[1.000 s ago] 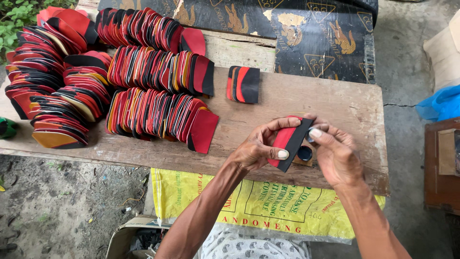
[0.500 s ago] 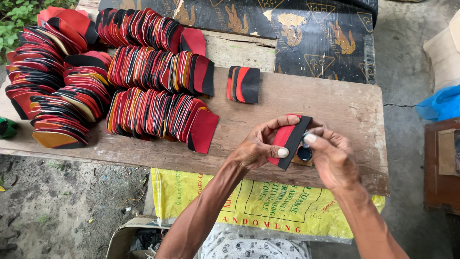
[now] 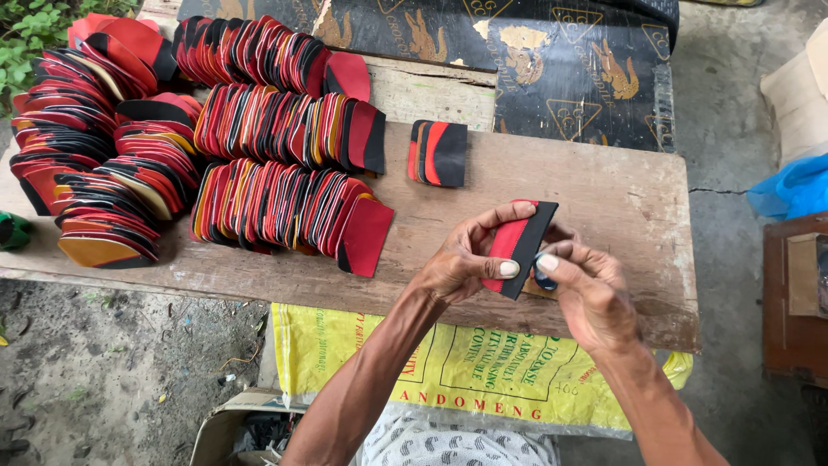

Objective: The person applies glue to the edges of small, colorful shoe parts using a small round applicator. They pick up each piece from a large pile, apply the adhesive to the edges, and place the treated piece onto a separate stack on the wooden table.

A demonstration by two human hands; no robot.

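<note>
My left hand (image 3: 457, 263) pinches a flat red and black piece (image 3: 517, 244), held upright over the right part of the wooden board (image 3: 621, 198). My right hand (image 3: 591, 293) touches the piece's lower edge with its fingertips, and a small dark round object (image 3: 543, 278) shows between its fingers. Behind my hands a small stack of the same red and black pieces (image 3: 438, 153) lies on the board. Long overlapping rows of such pieces (image 3: 285, 203) cover the board's left half.
A black printed sheet (image 3: 517, 60) lies behind the board. A yellow printed sack (image 3: 448, 371) hangs under the near edge, above a cardboard box (image 3: 233, 423). At the right are a blue bag (image 3: 798, 185) and a brown wooden box (image 3: 789, 293). Bare ground lies at lower left.
Both hands with the red and black piece have shifted slightly; the piece is tilted a little more upright. The stacks have not moved.
</note>
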